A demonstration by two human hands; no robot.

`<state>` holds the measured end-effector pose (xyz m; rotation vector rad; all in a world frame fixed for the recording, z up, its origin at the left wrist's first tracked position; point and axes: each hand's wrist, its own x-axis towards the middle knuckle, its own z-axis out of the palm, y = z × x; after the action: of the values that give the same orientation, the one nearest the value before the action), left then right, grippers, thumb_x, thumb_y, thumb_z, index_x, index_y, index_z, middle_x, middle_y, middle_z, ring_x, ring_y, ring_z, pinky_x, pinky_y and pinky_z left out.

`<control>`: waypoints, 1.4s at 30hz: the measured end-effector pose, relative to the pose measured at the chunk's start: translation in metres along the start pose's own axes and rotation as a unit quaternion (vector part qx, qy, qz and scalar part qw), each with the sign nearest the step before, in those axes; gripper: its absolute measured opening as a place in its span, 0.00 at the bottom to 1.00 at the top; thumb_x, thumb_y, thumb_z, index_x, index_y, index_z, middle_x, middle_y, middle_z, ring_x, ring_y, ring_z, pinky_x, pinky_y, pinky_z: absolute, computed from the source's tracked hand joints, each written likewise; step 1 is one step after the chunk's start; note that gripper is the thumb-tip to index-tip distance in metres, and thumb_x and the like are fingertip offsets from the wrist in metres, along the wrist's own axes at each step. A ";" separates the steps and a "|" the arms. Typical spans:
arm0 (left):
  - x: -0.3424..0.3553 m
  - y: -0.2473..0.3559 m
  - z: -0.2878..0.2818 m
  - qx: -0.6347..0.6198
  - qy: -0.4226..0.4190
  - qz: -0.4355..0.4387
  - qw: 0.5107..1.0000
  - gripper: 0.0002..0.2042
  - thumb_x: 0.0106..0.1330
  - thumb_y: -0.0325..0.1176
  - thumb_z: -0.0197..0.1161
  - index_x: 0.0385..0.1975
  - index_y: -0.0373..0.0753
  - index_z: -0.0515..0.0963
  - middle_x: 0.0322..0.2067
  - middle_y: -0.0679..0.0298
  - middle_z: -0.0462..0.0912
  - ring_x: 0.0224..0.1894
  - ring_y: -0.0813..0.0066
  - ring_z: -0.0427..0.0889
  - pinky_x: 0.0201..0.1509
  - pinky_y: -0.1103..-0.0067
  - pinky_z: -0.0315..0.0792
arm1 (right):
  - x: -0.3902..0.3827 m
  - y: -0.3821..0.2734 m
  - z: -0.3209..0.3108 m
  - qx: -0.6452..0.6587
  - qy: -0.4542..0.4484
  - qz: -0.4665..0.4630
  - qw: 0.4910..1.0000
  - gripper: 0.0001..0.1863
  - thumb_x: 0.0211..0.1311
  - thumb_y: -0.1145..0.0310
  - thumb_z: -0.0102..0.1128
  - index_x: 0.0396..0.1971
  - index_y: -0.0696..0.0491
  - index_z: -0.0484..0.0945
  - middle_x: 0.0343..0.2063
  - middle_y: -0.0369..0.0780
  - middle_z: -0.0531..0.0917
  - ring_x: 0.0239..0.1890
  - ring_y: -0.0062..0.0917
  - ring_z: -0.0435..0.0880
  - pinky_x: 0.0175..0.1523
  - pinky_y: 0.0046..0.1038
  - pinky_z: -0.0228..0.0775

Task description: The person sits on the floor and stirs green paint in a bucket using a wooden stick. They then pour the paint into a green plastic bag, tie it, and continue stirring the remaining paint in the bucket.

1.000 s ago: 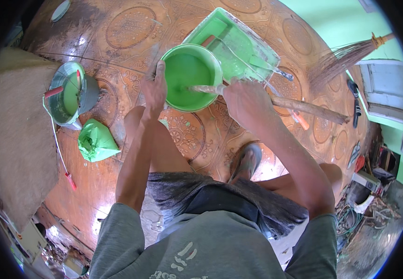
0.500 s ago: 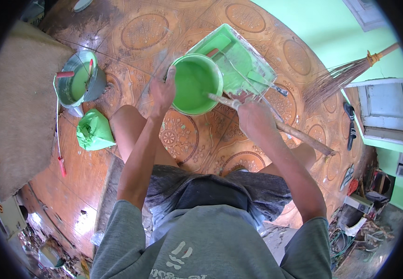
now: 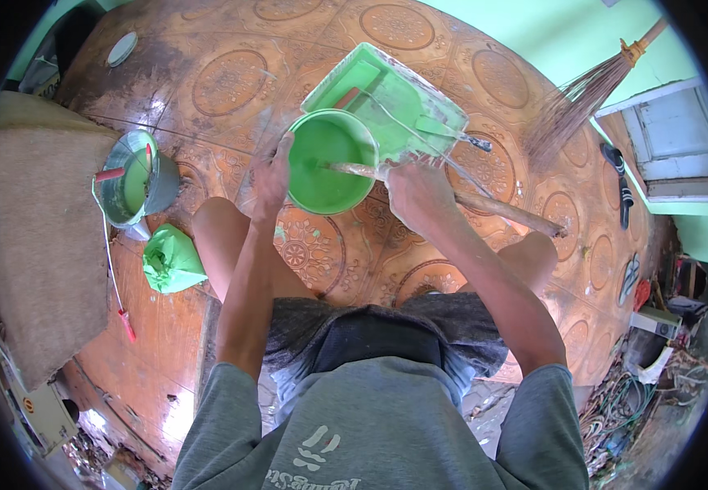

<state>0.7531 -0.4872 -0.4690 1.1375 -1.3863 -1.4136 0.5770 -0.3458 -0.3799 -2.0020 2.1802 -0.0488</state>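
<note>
Between my knees stands a bucket (image 3: pixel 375 157) with a pale rim, holding green paint (image 3: pixel 337 184). My left hand (image 3: pixel 270 181) is closed on the left side of its rim, thumb up by the edge. A long wooden stick (image 3: pixel 511 214) slants across from the right, its tip down in the paint. Around the stick, just right of the bucket, my right hand (image 3: pixel 421 192) is wrapped in a fist. Behind the bucket lies a paint tray (image 3: pixel 407 102) smeared green, with a paint roller (image 3: pixel 352 98) and a green-coated flat tool (image 3: pixel 444 128) on it.
At left are a grey bucket (image 3: pixel 170 180) of paint, a roller frame (image 3: pixel 109 245) with red handle, and a crumpled green bag (image 3: pixel 176 260). A brown board-like block (image 3: pixel 43 237) stands beyond. A stick broom (image 3: pixel 582 94) leans at the right wall, near sandals (image 3: pixel 617 175).
The stick's tip has swung left through the paint, and my right hand has moved left with it. My left hand stays on the bucket. The whole view has shifted slightly.
</note>
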 end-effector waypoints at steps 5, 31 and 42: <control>0.001 0.003 0.005 0.047 0.029 0.005 0.998 0.16 0.64 0.37 0.54 0.44 0.31 0.77 0.37 0.58 0.81 0.39 0.73 0.76 0.45 0.79 0.69 | -0.007 0.006 -0.007 -0.045 -0.015 0.035 0.998 0.08 0.54 0.74 0.50 0.23 0.59 0.79 0.21 0.47 0.80 0.26 0.37 0.83 0.33 0.36 0.75; 0.004 -0.018 -0.019 -0.002 0.040 0.013 0.999 0.17 0.66 0.38 0.50 0.47 0.31 0.75 0.35 0.62 0.78 0.37 0.78 0.73 0.41 0.81 0.67 | -0.012 -0.005 -0.007 0.034 -0.021 0.005 0.999 0.10 0.51 0.77 0.49 0.31 0.61 0.79 0.20 0.51 0.79 0.24 0.40 0.81 0.31 0.38 0.74; -0.001 -0.015 -0.025 0.021 0.067 0.026 0.997 0.16 0.66 0.38 0.52 0.43 0.32 0.77 0.27 0.68 0.76 0.29 0.82 0.69 0.34 0.82 0.65 | 0.001 -0.021 0.018 0.085 -0.008 0.008 0.996 0.09 0.52 0.76 0.50 0.30 0.59 0.79 0.19 0.50 0.79 0.24 0.38 0.82 0.30 0.37 0.74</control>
<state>0.7782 -0.4916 -0.4831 1.1926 -1.3475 -1.2537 0.6009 -0.3474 -0.3945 -1.8856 2.1041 -0.2078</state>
